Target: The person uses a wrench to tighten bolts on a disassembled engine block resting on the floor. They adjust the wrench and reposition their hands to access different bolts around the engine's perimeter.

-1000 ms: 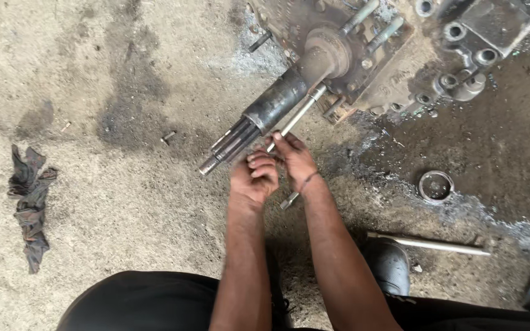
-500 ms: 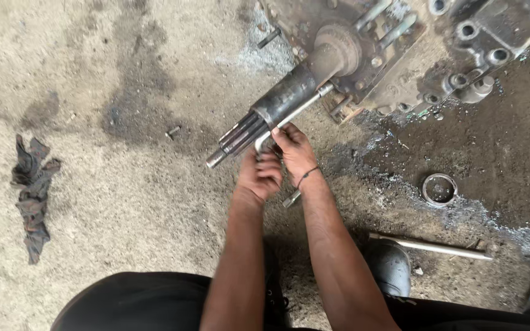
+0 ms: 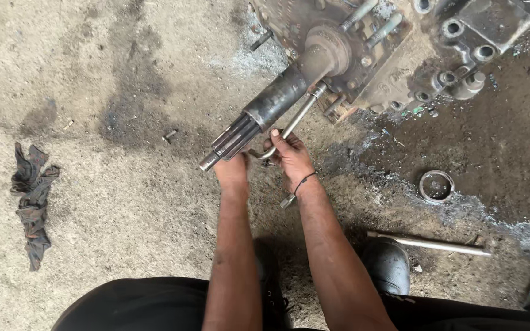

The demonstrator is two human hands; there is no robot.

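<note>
- While the big metal block (image 3: pixel 400 49) lies at the top of the frame, its dark shaft (image 3: pixel 277 98) points down toward the middle.
- The right hand (image 3: pixel 289 156) is closed around a thin bent rod (image 3: pixel 295 119) beside the shaft.
- The left hand (image 3: pixel 233 170) sits under the shaft's ridged tip; I cannot tell if it grips.
- A rag (image 3: pixel 32 196) lies at the left.
- A metal ring (image 3: pixel 437 186) lies at the right.

Rough concrete floor (image 3: pixel 111 202), pale, gritty. Dark oil stains at 11 and 3 o'clock. Crumpled rag (image 3: pixel 32 196) at 9. Flat daylight, soft shadows.
</note>
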